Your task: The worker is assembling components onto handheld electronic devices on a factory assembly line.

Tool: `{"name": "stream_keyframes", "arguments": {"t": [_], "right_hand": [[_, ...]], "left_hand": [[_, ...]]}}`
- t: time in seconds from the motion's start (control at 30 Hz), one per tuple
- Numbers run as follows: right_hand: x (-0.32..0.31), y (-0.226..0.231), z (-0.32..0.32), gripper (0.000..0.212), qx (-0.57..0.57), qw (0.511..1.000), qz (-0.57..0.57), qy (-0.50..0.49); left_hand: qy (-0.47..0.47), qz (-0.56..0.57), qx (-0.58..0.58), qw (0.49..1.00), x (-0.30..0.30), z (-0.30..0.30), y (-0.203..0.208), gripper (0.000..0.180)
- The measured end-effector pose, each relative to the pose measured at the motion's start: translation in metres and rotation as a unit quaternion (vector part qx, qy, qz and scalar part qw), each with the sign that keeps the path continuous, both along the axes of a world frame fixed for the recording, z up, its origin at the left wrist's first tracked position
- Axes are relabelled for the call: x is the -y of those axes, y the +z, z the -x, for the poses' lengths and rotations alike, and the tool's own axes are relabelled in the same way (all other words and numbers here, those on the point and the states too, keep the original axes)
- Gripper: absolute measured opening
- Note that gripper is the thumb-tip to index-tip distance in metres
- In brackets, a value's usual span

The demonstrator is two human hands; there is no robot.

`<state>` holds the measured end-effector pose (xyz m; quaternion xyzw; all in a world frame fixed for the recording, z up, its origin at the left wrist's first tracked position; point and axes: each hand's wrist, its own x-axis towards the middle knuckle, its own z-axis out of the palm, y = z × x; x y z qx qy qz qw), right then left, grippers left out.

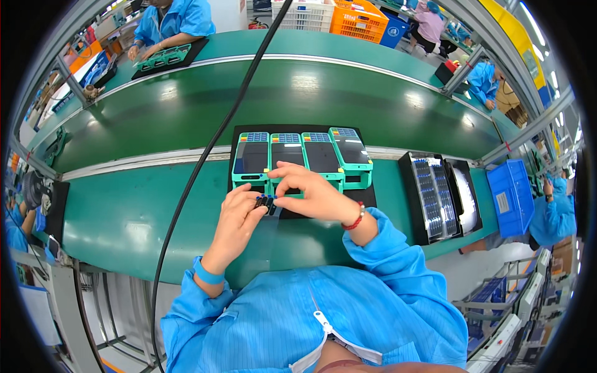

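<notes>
In front of my chest, my left hand [235, 219] is closed around a few small black parts with blue tips [266, 202], too small to make out exactly. From the right, my right hand [316, 194] reaches over with thumb and forefinger pinched at the end of the same parts. Just beyond both hands, a row of several handheld payment terminals [252, 156] with blue keypads and dark screens sits in green frames. They lie on a black mat [367, 198]; my fingers hide the near ends of the middle ones.
A black tray with rows of small parts [435, 198] stands on the right of the green bench [130, 217], beside a blue bin [510, 198]. A black cable [205, 152] hangs across the view, left of my hands. Beyond runs a green conveyor [311, 93]; a co-worker [174, 25] works opposite.
</notes>
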<state>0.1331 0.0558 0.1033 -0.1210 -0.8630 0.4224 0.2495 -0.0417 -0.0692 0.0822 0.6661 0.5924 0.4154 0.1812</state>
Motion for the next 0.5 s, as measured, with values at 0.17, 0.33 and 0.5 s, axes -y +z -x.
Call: {"name": "stream_keyframes", "arguments": {"t": [0.17,0.33,0.5], "right_hand": [[0.025,0.010,-0.010,0.013,-0.070,0.978,-0.170,-0.095],[0.002,-0.022,-0.018,0.013,-0.099,0.937,-0.206,-0.263],[-0.003,-0.052,-0.010,0.010,-0.079,0.923,-0.202,-0.316]], "left_hand": [[0.093,0.039,0.102,0.990,-0.009,-0.006,-0.003,0.014],[0.037,-0.081,-0.123,0.988,-0.010,-0.020,-0.011,0.010],[0.010,-0.064,-0.213,0.975,-0.012,-0.032,-0.007,0.013]]}}
